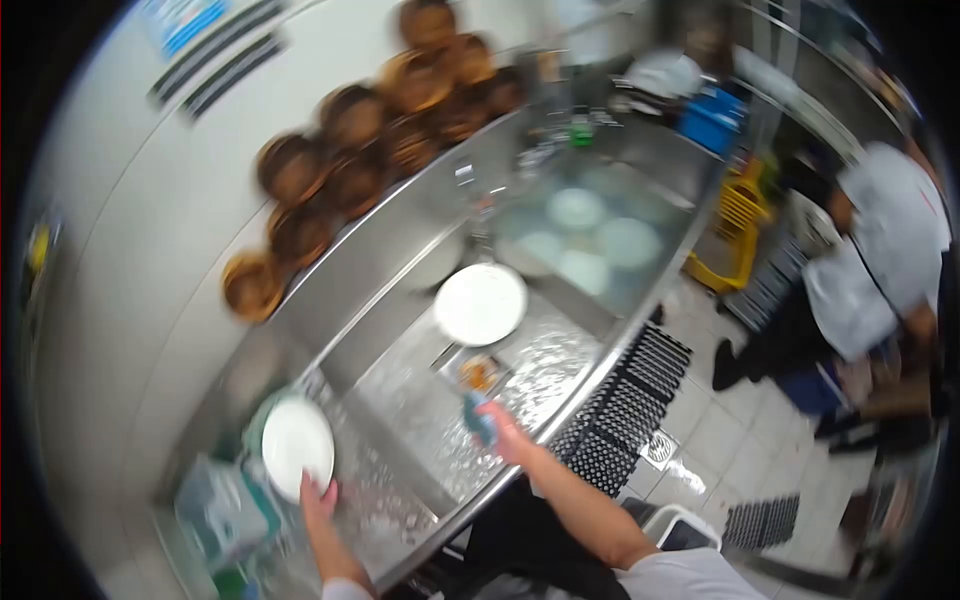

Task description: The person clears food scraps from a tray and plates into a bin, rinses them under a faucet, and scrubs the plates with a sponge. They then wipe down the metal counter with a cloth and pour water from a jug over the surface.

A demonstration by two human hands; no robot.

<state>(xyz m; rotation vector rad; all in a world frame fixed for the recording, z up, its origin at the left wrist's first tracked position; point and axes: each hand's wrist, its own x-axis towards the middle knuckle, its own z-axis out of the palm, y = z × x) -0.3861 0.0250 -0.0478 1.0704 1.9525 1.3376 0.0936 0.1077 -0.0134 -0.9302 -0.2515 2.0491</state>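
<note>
My left hand [318, 492] is closed on the lower rim of a white plate [297, 446], over the left end of the metal counter. My right hand [508, 436] grips a blue-green sponge [479, 418] above the near part of the middle sink basin. A large white plate [481, 304] lies at the back of that basin. Between it and my right hand is a drain [478, 373] with orange scraps in it. Several pale plates [628, 243] sit under cloudy water in the right basin.
Stacked brown wooden bowls [352, 118] line the ledge behind the sink. A clear greenish container [222, 508] stands at far left. Beyond the sink's right end are a blue bin [712, 120] and a yellow crate [735, 230]. One person [870, 250] bends at the right; black mats [625, 405] cover some floor.
</note>
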